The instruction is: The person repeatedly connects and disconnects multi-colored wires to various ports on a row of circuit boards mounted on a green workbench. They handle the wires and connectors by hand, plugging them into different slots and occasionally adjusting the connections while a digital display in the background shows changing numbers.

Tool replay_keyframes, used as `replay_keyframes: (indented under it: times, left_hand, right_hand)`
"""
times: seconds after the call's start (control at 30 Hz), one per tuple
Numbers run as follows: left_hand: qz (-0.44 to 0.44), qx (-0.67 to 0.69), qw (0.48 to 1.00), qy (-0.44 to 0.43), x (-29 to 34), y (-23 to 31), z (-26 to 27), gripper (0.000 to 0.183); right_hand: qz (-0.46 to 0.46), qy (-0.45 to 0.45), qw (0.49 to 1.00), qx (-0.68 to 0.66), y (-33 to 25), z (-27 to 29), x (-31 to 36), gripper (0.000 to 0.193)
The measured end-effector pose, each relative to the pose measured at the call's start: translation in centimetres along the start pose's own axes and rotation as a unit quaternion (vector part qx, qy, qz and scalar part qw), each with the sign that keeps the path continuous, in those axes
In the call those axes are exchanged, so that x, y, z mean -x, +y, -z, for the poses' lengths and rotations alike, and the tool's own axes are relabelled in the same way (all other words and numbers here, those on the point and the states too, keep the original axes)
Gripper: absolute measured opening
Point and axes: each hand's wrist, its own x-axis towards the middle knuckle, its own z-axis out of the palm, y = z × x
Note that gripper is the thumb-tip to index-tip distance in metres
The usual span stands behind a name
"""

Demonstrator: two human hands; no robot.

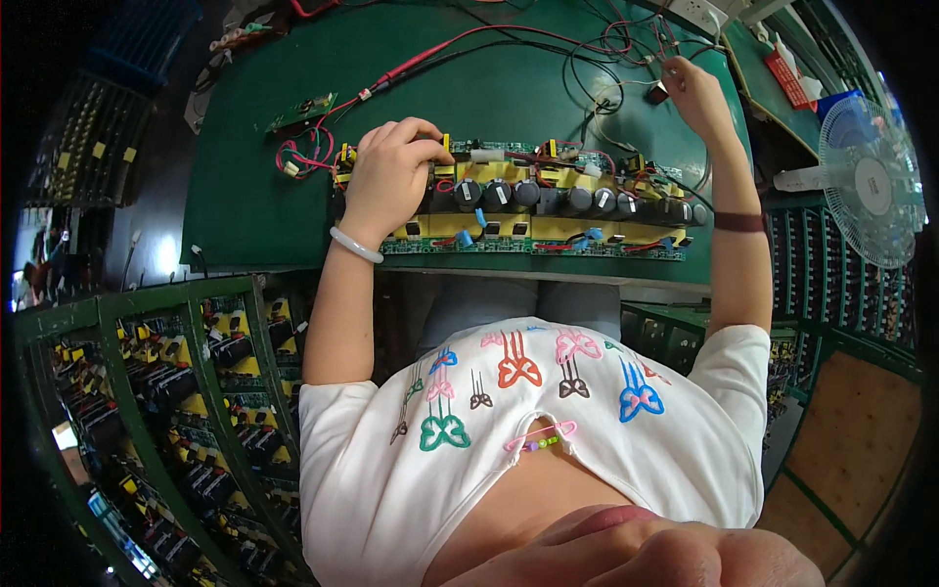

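Note:
A long circuit board point(575, 232) with black capacitors, yellow parts and short wires lies across the bench's near side. My left hand point(389, 168) is over its left end, fingers bent down and closed on the board; the palm hides the parts beneath. Farther off at the right, my right hand point(693, 96) is raised among thin cables, thumb and fingertips pressed together. A small dark piece point(658, 94) shows beside those fingertips; what they pinch is too small to make out. Red and black test leads point(401, 68) run over the bench toward the board's left end.
The green bench top point(245, 196) carries a small separate circuit board point(301, 113) at the left. A clear-bladed fan point(871, 186) stands at the right. Green racks point(186, 303) full of boards flank me. A wall socket point(699, 14) and a red-and-white box point(787, 76) are at the far right.

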Motion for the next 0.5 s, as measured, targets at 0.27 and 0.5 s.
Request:
replay_keyframes:
  times: [0.27,0.5]
  left_hand:
    - [-0.002,0.034,0.999,0.030,-0.2,0.4,0.1,0.024]
    - [0.026,0.063,0.997,0.031,-0.2,0.6,0.0,0.019]
  right_hand:
    - [0.074,-0.019,0.996,0.046,3.8,-3.5,1.0,0.046]
    - [0.131,-0.047,0.990,-0.001,4.3,-4.5,-0.3,0.025]
